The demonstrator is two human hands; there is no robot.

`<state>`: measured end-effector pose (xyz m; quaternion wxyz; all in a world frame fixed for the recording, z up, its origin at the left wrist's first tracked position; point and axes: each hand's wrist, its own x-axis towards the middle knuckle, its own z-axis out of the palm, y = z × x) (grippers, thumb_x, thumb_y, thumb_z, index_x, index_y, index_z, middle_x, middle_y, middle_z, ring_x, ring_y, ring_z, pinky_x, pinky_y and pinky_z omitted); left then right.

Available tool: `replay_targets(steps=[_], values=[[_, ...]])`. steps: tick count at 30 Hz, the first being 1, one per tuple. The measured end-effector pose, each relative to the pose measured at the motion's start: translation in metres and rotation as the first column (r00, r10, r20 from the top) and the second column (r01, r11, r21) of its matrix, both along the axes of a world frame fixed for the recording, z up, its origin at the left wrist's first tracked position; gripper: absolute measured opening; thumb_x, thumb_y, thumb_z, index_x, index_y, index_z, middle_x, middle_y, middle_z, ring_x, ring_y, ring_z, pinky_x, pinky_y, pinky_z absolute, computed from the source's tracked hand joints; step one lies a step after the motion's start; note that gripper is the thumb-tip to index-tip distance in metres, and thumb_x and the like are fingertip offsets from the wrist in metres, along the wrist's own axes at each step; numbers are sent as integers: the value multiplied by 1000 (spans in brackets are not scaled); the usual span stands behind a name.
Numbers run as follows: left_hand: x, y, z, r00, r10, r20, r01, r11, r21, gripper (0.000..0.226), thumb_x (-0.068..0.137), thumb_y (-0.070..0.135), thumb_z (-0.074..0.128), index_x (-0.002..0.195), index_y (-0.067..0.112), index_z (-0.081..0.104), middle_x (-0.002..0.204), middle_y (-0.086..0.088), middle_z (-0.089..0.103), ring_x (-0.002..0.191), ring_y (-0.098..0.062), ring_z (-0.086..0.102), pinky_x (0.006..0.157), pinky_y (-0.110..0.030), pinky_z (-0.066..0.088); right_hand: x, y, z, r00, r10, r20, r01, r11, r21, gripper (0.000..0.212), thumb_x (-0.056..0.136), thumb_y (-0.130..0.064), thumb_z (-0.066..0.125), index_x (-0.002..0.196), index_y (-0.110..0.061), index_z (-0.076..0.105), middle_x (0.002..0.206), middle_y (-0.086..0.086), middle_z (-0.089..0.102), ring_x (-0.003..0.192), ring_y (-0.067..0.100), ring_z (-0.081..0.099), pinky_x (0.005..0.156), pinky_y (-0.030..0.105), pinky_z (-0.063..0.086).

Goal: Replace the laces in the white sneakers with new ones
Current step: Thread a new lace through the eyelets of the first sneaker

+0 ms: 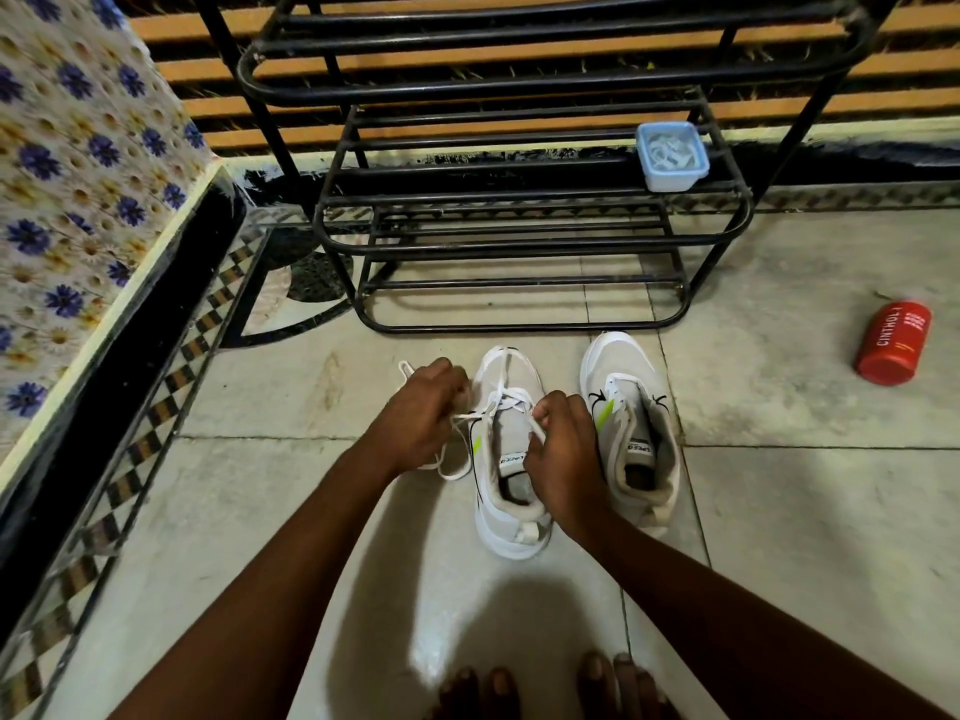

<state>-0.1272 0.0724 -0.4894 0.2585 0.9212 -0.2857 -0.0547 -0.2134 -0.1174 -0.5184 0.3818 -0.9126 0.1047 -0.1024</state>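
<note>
I see bare toes [550,688] at bottom edge | right hand [563,459] pinches white lace [511,400] over left sneaker [506,459] on tiled floor [805,511] | left hand [421,413] grips the lace's other end | right sneaker [631,433] just beside, laceless | red Cinthol can [894,343] lying right | black shoe rack [519,215] beyond, blue-lidded tub [671,156] on a shelf

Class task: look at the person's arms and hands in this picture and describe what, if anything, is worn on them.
Nothing is worn. The left hand and right hand are bare, without gloves, rings or watch showing, and both forearms are bare with no sleeves in view.
</note>
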Motion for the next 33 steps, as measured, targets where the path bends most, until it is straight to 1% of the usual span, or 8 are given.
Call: replay_targets(steps=[7,12,15,17,19,23,29,33], values=[[-6,-8,8,969,246,19,-237,950,-205,18,95,13,69,80,20,76,111,8,71,104,-22,58,93,-41,45,0,1,1,1000,-21,-6,21,1000,-11,34,73,14,58,100,-5,56,103,13,50,97,34,54,89,50,47],[1,-14,25,641,134,-756,-767,117,-630,34,105,1,36,76,12,47,61,-5,50,50,-21,53,53,-28,49,0,1,1,999,-51,-8,51,998,-27,33,72,16,55,98,-4,56,102,15,51,96,36,53,90,50,46],[4,1,20,877,322,-357,-480,634,-606,25,112,26,39,93,19,55,61,2,45,53,-15,42,48,-22,37,1,2,2,999,-35,-40,32,997,-68,33,72,14,55,99,-5,56,104,14,51,98,35,52,91,48,45],[2,5,10,990,133,56,-128,989,-76,20,105,46,50,114,33,61,78,8,61,74,-11,55,59,-26,43,1,3,4,997,-43,-63,37,995,-88,34,72,13,57,100,-6,55,105,14,50,100,35,51,91,47,44],[0,3,2,990,1,143,-39,964,264,23,94,56,63,110,39,68,90,15,58,94,-12,51,63,-29,42,2,2,6,996,-37,-78,27,993,-117,34,73,12,58,101,-6,55,105,14,50,101,34,50,92,46,43],[-4,-12,7,968,250,-18,-249,949,-191,17,95,28,72,78,26,76,80,9,52,88,-16,48,72,-34,43,1,1,8,995,-30,-97,14,987,-158,34,75,12,57,104,-5,54,108,14,50,102,34,50,93,44,41],[4,-19,27,677,109,-728,-726,262,-636,40,111,27,41,76,14,53,66,-4,57,62,-23,64,59,-31,51,2,6,8,989,-46,-141,12,973,-233,43,65,11,55,104,-7,55,105,14,52,99,37,51,88,47,43],[3,-23,16,879,352,-322,-475,706,-524,30,111,27,43,84,16,51,58,5,47,48,-16,40,50,-28,32,4,8,5,984,-67,-164,21,963,-269,42,63,7,54,102,-9,55,102,14,53,98,39,52,86,49,44]])
